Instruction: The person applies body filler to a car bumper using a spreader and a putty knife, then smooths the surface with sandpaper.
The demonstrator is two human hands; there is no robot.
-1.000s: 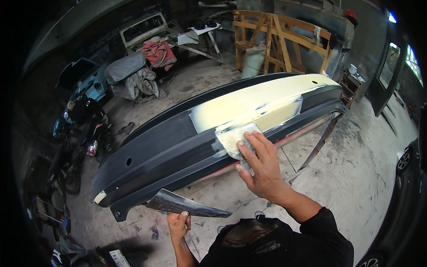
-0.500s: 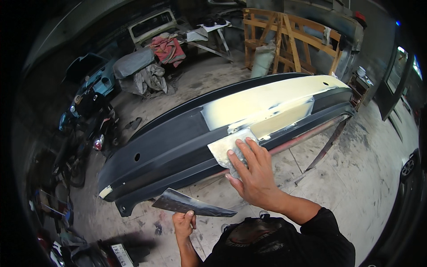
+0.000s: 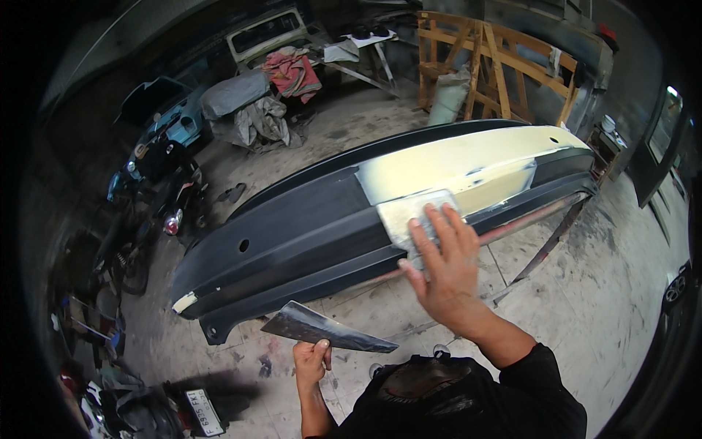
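Observation:
A long black car bumper (image 3: 303, 216) lies across the middle of the view, with a pale yellow patch (image 3: 424, 167) on its right half. My right hand (image 3: 450, 267) presses a worn, whitish sheet of sandpaper (image 3: 399, 214) flat against the bumper at the lower left of that patch. Its fingers stretch over the sheet, hiding part of it. Nearer to me, my left hand (image 3: 313, 361) pinches a dark, curved sheet (image 3: 322, 329) with greyish smears between thumb and fingers. That sheet is held off the bumper, close to its near edge.
A reddish stand bar (image 3: 537, 260) shows beneath the bumper. Parked motorcycles (image 3: 175, 197) stand at the left, another vehicle with a plate (image 3: 203, 413) at the lower left. Behind are a covered object (image 3: 238, 95) and a wooden frame (image 3: 497, 66). A dark car (image 3: 669, 322) is at the right.
My right hand and the whitish sandpaper have slid up and to the right along the bumper, onto the edge of the yellow patch. The whole view has shifted slightly; my left hand keeps its grip.

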